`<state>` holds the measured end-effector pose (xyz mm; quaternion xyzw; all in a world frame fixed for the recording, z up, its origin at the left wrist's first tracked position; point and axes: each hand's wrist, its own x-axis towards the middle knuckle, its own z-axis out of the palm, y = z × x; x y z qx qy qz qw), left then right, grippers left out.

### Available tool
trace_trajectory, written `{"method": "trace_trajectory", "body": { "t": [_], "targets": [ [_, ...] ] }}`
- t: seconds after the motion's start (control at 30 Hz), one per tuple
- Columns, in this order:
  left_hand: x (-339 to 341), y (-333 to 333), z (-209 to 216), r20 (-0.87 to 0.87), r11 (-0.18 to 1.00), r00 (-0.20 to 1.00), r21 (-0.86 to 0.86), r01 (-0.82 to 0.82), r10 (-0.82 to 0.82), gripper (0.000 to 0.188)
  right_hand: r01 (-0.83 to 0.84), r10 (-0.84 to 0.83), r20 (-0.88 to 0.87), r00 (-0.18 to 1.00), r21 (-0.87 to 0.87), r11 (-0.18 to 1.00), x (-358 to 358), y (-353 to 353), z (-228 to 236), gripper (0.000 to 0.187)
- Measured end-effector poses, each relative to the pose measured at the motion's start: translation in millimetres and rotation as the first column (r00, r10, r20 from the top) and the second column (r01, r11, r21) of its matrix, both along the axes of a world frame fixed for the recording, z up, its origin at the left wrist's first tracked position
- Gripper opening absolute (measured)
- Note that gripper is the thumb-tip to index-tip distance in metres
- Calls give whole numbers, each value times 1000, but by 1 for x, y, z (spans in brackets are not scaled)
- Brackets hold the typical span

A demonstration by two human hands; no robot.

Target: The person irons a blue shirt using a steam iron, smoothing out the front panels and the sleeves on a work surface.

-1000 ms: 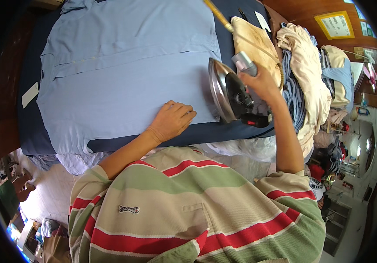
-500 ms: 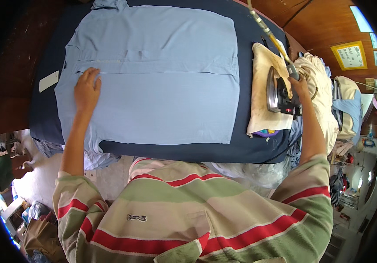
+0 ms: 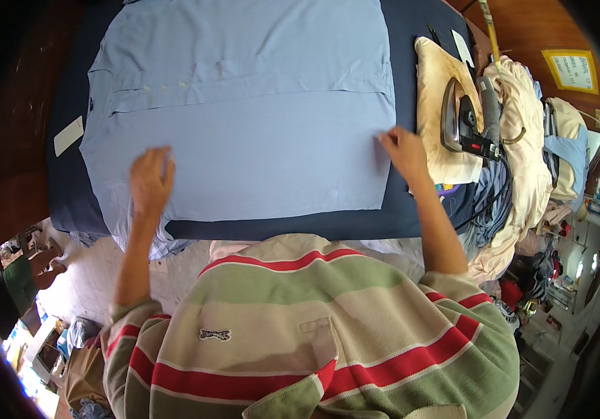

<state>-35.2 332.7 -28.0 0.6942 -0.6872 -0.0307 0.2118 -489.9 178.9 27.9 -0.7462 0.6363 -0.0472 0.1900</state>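
A light blue shirt (image 3: 265,153) lies spread on the dark blue padded table (image 3: 272,229), its button placket running across it. Over the shirt's near left part is my left hand (image 3: 152,180), fingers loosely bent and apart with nothing in them. My right hand (image 3: 406,155) hovers by the shirt's right edge, thumb and fingers bent but not closed on the cloth; whether a fingertip touches it is unclear. To its right, an electric iron (image 3: 464,124) rests alone on a scorched cream pad (image 3: 431,77), its grey handle-side hose joined to a yellowish cord.
A pile of cream and blue garments (image 3: 523,153) hangs over the table's right end. White tags lie at the far left (image 3: 69,136) and far right (image 3: 463,47). A dark cable (image 3: 492,202) loops down beside the iron. Wooden panels (image 3: 13,126) border the left side.
My right hand has let go of the iron and moved left to the shirt's edge. My left hand has slid nearer to me and slightly right. The view has shifted a little.
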Motion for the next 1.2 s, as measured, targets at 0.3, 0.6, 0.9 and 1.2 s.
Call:
{"method": "trace_trajectory", "body": {
  "t": [0.3,0.6,0.9,1.2],
  "targets": [
    [-106,69,8,-113,996,991,42,76,-71,19,155,-155,-7,988,29,987,-13,122,-10,26],
    [-122,63,8,-129,983,977,55,176,-168,11,-77,76,-11,997,-216,973,-30,129,-25,17],
    [-126,64,8,-64,985,984,29,170,-168,10,-150,153,-12,988,-306,940,-43,136,-34,17],
    [-123,75,1,-8,962,964,-66,265,-266,11,-189,199,-4,980,-340,921,-52,144,-38,16]
  ]
}}
